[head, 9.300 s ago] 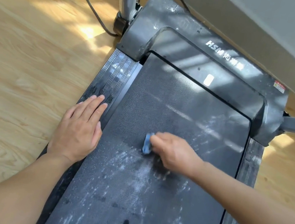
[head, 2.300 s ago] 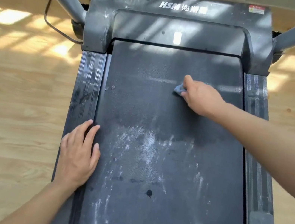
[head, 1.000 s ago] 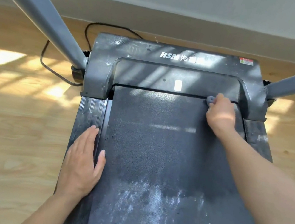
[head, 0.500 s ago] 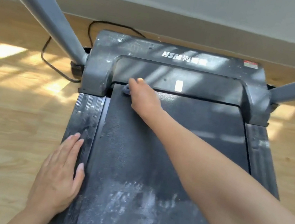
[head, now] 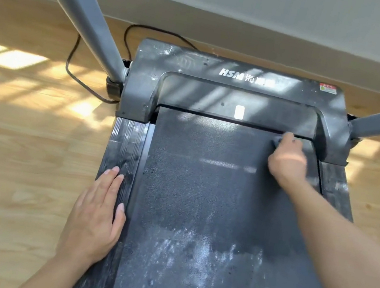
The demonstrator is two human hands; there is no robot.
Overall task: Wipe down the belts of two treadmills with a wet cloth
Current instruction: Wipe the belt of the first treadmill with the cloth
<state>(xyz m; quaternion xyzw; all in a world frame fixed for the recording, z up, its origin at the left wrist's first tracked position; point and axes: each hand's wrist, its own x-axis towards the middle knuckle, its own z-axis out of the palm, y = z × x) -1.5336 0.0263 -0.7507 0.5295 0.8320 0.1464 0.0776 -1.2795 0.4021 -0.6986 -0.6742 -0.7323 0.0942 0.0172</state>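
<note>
Sunlit wooden floor (head: 17,151), pale wall (head: 259,1), grey baseboard (head: 205,24).
</note>
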